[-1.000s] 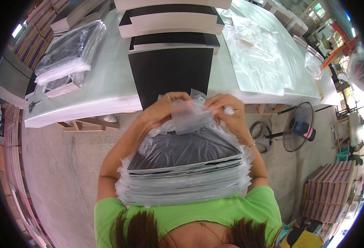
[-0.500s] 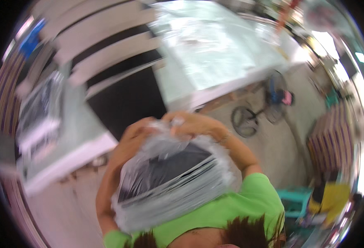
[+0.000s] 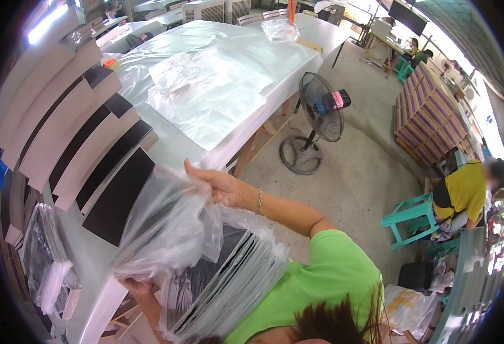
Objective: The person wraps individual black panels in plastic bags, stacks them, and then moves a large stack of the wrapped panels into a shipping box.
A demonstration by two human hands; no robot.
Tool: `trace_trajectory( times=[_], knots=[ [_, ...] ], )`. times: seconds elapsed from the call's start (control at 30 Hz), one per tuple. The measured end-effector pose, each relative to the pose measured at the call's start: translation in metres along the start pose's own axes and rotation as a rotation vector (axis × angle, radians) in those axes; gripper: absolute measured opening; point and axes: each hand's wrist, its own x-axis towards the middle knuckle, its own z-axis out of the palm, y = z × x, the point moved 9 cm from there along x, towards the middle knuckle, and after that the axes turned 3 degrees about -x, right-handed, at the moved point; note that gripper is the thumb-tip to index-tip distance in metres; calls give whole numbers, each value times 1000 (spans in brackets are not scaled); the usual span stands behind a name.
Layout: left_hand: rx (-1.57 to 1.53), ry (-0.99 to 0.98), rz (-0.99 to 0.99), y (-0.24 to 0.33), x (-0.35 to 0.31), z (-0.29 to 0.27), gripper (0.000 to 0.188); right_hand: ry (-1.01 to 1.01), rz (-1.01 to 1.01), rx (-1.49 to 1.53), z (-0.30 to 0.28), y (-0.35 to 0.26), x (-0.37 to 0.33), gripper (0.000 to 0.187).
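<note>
**Bare hands are holding clear film beside a wrapped stack**

The right hand (image 3: 223, 188) is pinching the upper edge of the clear plastic film (image 3: 169, 229), its index finger pointing up and the other fingers curling in. The left hand (image 3: 137, 285) is reaching to the film's lower corner; the plastic is covering part of it, so I cannot tell whether that grip is pressing together or spreading. The film is hanging between the two, crumpling and catching light, and is partly screening a black board (image 3: 119, 198) on the table (image 3: 94, 286).

The wrapped stack (image 3: 234, 281), many thin layers in clear plastic with a dark top, is leaning against the green shirt (image 3: 332, 272) between the forearms. More plastic sheets (image 3: 212, 94) are lying flat farther along the table, and a wrapped bundle (image 3: 42, 252) is lying toward the left. A pedestal fan (image 3: 320, 109) is standing on the floor. At the right, a co-worker in a yellow top (image 3: 467, 189) is sitting on a green stool (image 3: 406, 215).
</note>
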Motion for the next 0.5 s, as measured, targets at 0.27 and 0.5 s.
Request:
trace_trajectory(
  times=[0.27, 0.5],
  knots=[
    [-263, -118, 230, 57, -3, 3, 58, -662, 112, -265, 25, 20, -14, 29],
    [-260, -86, 326, 78, -12, -18, 57, -263, 4, 178, 17, -11, 2, 42]
  ],
)
